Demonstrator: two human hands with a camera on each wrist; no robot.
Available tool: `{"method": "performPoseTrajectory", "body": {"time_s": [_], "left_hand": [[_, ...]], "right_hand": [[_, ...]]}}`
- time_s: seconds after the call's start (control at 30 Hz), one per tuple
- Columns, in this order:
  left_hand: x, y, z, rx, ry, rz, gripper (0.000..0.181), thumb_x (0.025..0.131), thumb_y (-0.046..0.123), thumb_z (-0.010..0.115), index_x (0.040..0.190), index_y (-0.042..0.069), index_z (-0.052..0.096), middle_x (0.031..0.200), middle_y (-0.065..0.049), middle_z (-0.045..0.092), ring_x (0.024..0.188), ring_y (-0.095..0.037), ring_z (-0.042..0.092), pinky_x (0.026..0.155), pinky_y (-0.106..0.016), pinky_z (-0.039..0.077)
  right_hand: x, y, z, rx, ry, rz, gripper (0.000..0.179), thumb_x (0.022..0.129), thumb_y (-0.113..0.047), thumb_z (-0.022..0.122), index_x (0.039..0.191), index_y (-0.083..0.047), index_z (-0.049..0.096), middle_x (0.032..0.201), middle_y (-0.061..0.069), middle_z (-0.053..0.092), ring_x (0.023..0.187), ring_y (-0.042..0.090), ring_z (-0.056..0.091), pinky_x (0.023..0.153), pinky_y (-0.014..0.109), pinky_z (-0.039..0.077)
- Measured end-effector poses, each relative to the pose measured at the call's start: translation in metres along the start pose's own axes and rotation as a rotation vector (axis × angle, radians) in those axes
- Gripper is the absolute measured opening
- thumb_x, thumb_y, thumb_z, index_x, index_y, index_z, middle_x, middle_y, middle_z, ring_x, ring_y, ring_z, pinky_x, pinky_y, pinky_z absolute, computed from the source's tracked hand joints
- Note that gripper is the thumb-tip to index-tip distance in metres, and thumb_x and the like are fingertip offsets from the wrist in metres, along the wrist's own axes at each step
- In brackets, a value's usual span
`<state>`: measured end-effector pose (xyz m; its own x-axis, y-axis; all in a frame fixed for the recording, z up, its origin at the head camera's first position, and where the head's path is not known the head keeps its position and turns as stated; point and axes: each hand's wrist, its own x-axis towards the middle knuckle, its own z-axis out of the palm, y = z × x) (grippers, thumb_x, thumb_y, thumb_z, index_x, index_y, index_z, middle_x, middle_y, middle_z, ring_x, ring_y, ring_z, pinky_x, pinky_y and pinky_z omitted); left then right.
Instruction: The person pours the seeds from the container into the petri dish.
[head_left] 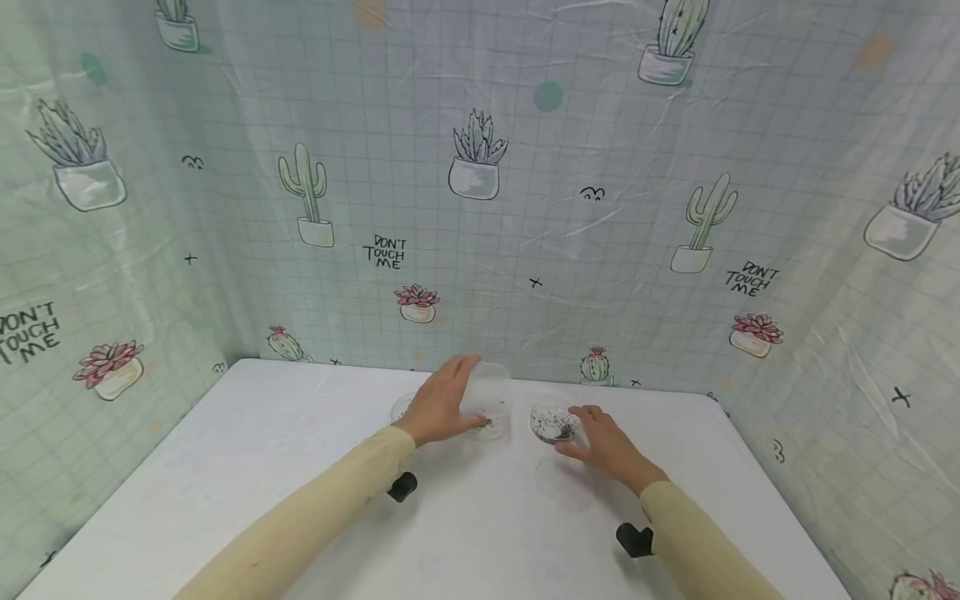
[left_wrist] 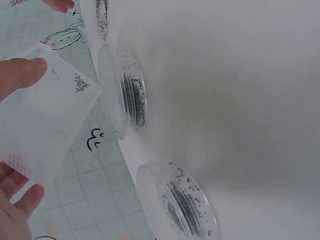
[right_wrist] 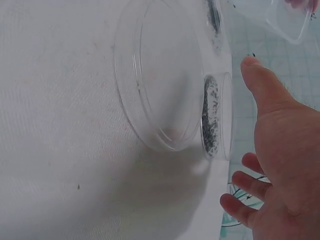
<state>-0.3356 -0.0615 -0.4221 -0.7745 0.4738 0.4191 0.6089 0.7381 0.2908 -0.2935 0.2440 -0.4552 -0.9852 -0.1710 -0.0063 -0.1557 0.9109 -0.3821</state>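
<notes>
My left hand [head_left: 442, 404] grips a translucent plastic box [left_wrist: 45, 115] by its sides, thumb on one side and fingertips on the other. The box is tilted, with small dark bits in its lower corner, close over the middle clear round dish [left_wrist: 135, 105]. Dark specks lie in that dish, and also in the left dish [left_wrist: 192, 210] and the right dish [head_left: 552, 423]. My right hand [head_left: 603, 442] is beside the right dish, thumb and fingers spread apart, with nothing in its grasp.
A clear round lid [head_left: 562, 485] lies on the white table [head_left: 480, 533] in front of the right dish. Behind the dishes hangs a curtain [head_left: 420, 192] printed with cacti, which also closes off both sides. A few stray specks dot the tabletop.
</notes>
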Motion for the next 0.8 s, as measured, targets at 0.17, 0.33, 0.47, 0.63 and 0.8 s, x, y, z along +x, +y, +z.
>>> {"method": "performPoseTrajectory", "body": {"time_s": [0.17, 0.33, 0.47, 0.63, 0.8], "left_hand": [[-0.004, -0.002, -0.005, -0.010, -0.023, -0.029, 0.094, 0.074, 0.039, 0.083, 0.148, 0.013, 0.031, 0.142, -0.008, 0.044, 0.130, -0.025, 0.048, 0.110, -0.042, 0.042], [-0.009, -0.006, -0.010, -0.009, -0.014, -0.033, 0.094, 0.072, 0.037, 0.084, 0.147, 0.014, 0.032, 0.139, -0.009, 0.046, 0.127, -0.026, 0.050, 0.108, -0.042, 0.044], [-0.014, -0.011, -0.013, -0.008, 0.000, -0.040, 0.094, 0.070, 0.036, 0.085, 0.146, 0.012, 0.034, 0.137, -0.009, 0.047, 0.125, -0.027, 0.051, 0.106, -0.043, 0.046], [-0.021, -0.017, -0.015, -0.010, 0.008, -0.067, 0.094, 0.070, 0.039, 0.085, 0.145, 0.014, 0.034, 0.137, -0.008, 0.047, 0.121, -0.026, 0.053, 0.102, -0.044, 0.049], [-0.026, -0.023, -0.018, -0.017, 0.014, -0.105, 0.095, 0.069, 0.040, 0.086, 0.144, 0.015, 0.035, 0.134, -0.007, 0.047, 0.117, -0.026, 0.055, 0.099, -0.045, 0.051]], "right_hand": [[-0.002, -0.003, 0.001, -0.010, -0.001, 0.012, 0.081, 0.083, -0.050, 0.071, 0.144, -0.008, 0.040, 0.148, 0.022, 0.039, 0.135, 0.043, 0.040, 0.108, 0.060, 0.037], [-0.005, -0.007, 0.000, -0.028, -0.003, 0.014, 0.080, 0.083, -0.050, 0.071, 0.144, -0.009, 0.041, 0.148, 0.021, 0.040, 0.134, 0.043, 0.041, 0.108, 0.059, 0.039], [-0.008, -0.009, -0.001, -0.017, 0.000, 0.000, 0.079, 0.082, -0.049, 0.072, 0.143, -0.008, 0.042, 0.147, 0.022, 0.040, 0.133, 0.043, 0.042, 0.107, 0.059, 0.039], [-0.010, -0.009, -0.001, -0.029, 0.000, -0.015, 0.078, 0.082, -0.049, 0.072, 0.142, -0.008, 0.044, 0.146, 0.020, 0.042, 0.133, 0.041, 0.043, 0.108, 0.057, 0.039], [-0.013, -0.010, -0.002, -0.028, -0.008, -0.016, 0.077, 0.082, -0.049, 0.072, 0.141, -0.009, 0.045, 0.146, 0.020, 0.042, 0.134, 0.040, 0.043, 0.108, 0.057, 0.039]]}}
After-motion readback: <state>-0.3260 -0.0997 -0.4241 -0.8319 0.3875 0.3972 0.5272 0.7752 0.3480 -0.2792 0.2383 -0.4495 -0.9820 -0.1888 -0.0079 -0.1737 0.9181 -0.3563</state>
